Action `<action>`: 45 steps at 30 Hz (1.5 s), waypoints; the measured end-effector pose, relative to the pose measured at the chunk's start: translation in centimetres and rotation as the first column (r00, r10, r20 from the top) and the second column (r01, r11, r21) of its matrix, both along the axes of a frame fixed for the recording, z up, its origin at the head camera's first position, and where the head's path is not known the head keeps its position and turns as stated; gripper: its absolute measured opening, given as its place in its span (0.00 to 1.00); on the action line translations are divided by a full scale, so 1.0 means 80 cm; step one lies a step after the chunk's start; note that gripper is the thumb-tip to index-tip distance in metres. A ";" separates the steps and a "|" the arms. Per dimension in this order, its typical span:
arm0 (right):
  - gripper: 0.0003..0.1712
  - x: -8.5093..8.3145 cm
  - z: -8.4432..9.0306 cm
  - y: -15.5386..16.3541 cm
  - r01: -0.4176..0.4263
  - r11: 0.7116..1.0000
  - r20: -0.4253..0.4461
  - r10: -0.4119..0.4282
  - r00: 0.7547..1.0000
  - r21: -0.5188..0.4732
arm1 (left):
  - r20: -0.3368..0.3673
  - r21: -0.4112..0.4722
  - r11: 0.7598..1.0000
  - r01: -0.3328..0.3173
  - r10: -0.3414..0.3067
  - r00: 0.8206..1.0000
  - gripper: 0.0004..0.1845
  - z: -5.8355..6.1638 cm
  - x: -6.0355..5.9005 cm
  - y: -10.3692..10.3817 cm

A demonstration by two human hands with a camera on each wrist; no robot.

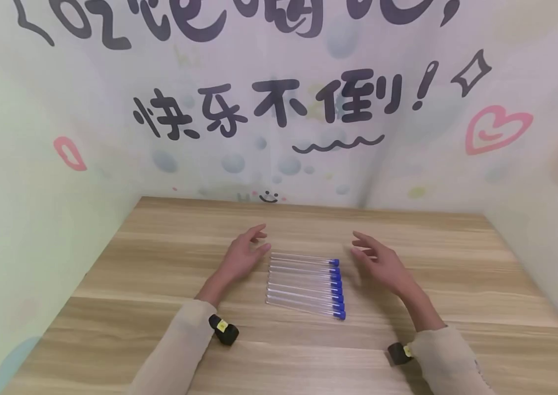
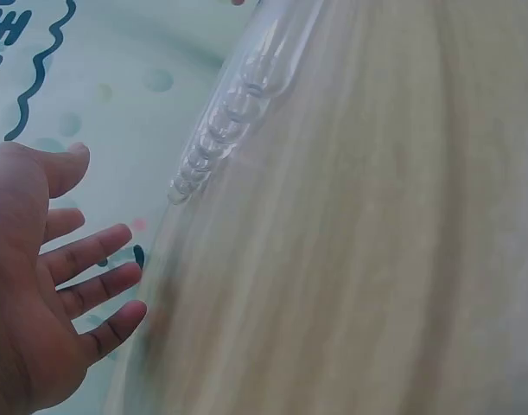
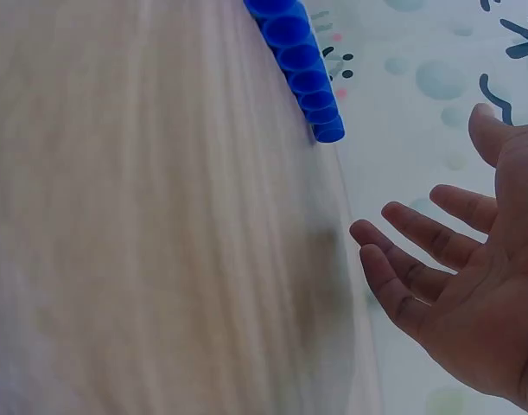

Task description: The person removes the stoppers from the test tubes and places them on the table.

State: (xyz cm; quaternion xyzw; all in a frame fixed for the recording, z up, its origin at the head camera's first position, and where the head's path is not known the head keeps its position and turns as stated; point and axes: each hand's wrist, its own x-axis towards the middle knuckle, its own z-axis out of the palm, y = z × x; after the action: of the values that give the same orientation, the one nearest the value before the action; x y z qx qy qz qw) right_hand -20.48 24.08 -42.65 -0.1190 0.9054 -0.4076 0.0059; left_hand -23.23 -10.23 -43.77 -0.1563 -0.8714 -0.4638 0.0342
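Several clear test tubes with blue caps lie side by side in a row on the wooden table. My left hand hovers just left of the tubes' round glass ends, fingers straight and spread, holding nothing. On the other side my right hand hangs a little right of the blue caps, fingers relaxed and spread, empty too. In the wrist views each hand stays apart from the tubes.
Printed walls close the table in at the back and on both sides. Each forearm wears a beige sleeve and a small black wrist camera near the front edge.
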 end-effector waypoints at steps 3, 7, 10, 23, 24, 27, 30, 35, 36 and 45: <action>0.35 0.000 -0.003 -0.002 0.007 1.000 0.008 -0.007 1.000 -0.007 | 0.032 0.027 0.999 -0.019 0.018 0.999 0.29 -0.003 0.000 0.002; 0.34 0.000 -0.007 -0.006 0.016 0.999 0.017 -0.015 1.000 -0.042 | 0.077 0.057 0.997 -0.055 0.050 0.996 0.28 -0.009 -0.001 0.006; 0.34 0.000 -0.014 -0.007 0.021 0.996 0.038 -0.018 0.999 -0.091 | 0.095 0.070 0.995 -0.066 0.060 0.994 0.27 -0.014 0.000 0.008; 0.22 0.003 -0.037 -0.022 0.076 0.995 0.013 -0.075 0.997 -0.066 | 0.083 0.095 0.988 -0.125 0.117 0.990 0.19 -0.036 0.003 0.016; 0.20 0.004 -0.038 -0.024 0.075 0.996 0.005 -0.075 0.997 -0.053 | 0.081 0.095 0.987 -0.126 0.119 0.990 0.18 -0.036 0.003 0.016; 0.18 0.005 -0.039 -0.027 0.085 0.996 -0.005 -0.085 0.996 -0.022 | 0.070 0.091 0.988 -0.125 0.119 0.990 0.17 -0.036 0.003 0.016; 0.16 0.006 -0.041 -0.028 0.087 0.996 -0.027 -0.087 0.996 -0.001 | 0.055 0.080 0.990 -0.117 0.113 0.992 0.16 -0.035 0.003 0.016; 0.15 0.006 -0.044 -0.031 0.076 0.997 -0.081 -0.076 0.994 0.006 | 0.016 0.049 0.992 -0.114 0.113 0.993 0.14 -0.035 0.004 0.015; 0.14 0.005 -0.045 -0.031 0.074 0.997 -0.093 -0.074 0.993 0.004 | 0.006 0.039 0.993 -0.114 0.114 0.993 0.14 -0.035 0.004 0.015; 0.12 0.006 -0.046 -0.037 0.075 0.997 -0.149 -0.073 0.986 0.013 | -0.073 -0.054 0.989 -0.137 0.133 0.988 0.09 -0.038 0.002 0.019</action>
State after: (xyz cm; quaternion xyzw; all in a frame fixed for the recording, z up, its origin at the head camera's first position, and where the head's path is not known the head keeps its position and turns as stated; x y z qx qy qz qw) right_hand -19.97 21.11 -46.31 -0.1152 0.9108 -0.3892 -0.0756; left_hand -23.05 -8.70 -46.84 -0.1139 -0.8915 -0.4289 0.0913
